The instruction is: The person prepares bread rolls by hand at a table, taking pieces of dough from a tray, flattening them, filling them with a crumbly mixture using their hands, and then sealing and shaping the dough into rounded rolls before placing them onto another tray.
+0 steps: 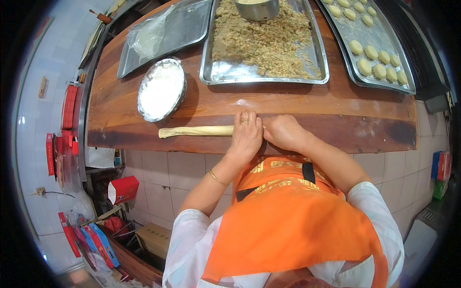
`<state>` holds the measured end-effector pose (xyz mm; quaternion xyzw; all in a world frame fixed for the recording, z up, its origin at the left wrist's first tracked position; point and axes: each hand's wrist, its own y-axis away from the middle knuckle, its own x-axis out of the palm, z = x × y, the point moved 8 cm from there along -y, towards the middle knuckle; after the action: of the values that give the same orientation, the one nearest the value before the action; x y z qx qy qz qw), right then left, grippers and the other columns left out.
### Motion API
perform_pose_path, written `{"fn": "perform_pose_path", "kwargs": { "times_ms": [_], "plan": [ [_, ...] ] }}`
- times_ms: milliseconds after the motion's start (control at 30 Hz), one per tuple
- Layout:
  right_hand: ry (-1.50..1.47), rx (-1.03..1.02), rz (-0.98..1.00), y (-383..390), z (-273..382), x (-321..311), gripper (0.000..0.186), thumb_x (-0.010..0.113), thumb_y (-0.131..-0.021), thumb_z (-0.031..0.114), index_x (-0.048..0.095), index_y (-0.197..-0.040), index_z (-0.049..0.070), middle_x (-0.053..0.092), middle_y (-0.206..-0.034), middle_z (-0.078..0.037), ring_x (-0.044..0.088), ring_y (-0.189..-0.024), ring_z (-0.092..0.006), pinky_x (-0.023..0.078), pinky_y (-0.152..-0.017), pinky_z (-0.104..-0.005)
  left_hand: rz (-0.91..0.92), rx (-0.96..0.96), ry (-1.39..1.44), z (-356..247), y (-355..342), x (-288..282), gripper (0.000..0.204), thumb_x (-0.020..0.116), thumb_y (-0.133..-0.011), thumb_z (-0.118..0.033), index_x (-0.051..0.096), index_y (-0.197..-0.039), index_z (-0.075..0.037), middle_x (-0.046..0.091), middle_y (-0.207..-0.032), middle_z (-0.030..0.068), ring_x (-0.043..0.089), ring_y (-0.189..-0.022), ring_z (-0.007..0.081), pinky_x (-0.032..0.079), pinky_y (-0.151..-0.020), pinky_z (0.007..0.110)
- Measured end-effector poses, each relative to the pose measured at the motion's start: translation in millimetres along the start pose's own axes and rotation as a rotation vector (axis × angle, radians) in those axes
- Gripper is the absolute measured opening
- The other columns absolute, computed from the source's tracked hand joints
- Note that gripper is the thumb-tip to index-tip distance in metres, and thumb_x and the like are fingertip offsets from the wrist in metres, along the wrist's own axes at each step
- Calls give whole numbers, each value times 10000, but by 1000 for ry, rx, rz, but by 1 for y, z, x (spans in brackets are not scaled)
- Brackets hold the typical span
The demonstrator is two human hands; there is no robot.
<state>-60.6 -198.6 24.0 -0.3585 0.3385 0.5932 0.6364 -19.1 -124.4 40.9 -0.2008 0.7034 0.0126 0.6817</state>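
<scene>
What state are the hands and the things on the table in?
Left hand, laid over the dough roll
Right hand, fingers curled, beside the left; grip hidden
Dough roll, long, lying flat, partly covered by the left hand
Bowl, filled with white powder
Middle tray, spread with crumbly filling
Metal pot, resting on the filling
Left tray, bearing a crumpled clear bag
Right tray, holding pale dough pieces, uncovered

The long, pale yellow roll of dough [197,131] lies sideways, almost straight, on the brown wooden table [307,105], close to its near edge. Its left end is blunt, and its right part is mostly hidden.
</scene>
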Motion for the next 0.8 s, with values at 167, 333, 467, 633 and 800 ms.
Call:
{"fn": "perform_pose_path", "kwargs": {
  "times_ms": [167,333,467,633,800],
  "plan": [
    [-1256,422,58,14,-30,-26,242,499,-1033,268,634,-977,76,584,-747,32,512,-591,-57,411,-505,-210,27,-73,28,8,-10,6,161,584,-843,-103,591,-955,13,551,-1035,175,541,-1108,332,283,-1093,530],
    [-874,382,-169,37,-84,-68,297,527,-989,181,650,-1211,27,619,-988,-26,601,-906,-135,485,-836,-275,83,-160,209,-10,-25,-27,507,674,-813,-126,559,-1286,16,542,-1166,197,488,-1181,394,315,-1082,518],
    [-773,337,-101,56,-87,-83,321,561,-990,102,557,-1300,19,630,-1089,-73,607,-940,-139,505,-828,-289,-73,2,612,-48,-35,3,325,710,-812,-31,667,-1135,-37,604,-1034,157,593,-965,373,503,-852,437],
    [-1018,499,-142,61,-76,-63,257,683,-957,112,533,-1151,35,654,-997,-62,639,-930,-125,527,-736,-259,-202,-121,607,-28,-21,4,195,722,-807,-28,659,-990,-17,624,-903,147,641,-820,327,541,-734,413],
    [-311,278,-260,47,-48,-54,155,746,-846,173,693,-902,38,692,-908,-136,672,-833,-291,529,-732,-405,-283,-368,726,6,3,-32,165,722,-819,26,658,-965,-19,655,-916,129,667,-772,247,553,-668,353]
  ]
}}
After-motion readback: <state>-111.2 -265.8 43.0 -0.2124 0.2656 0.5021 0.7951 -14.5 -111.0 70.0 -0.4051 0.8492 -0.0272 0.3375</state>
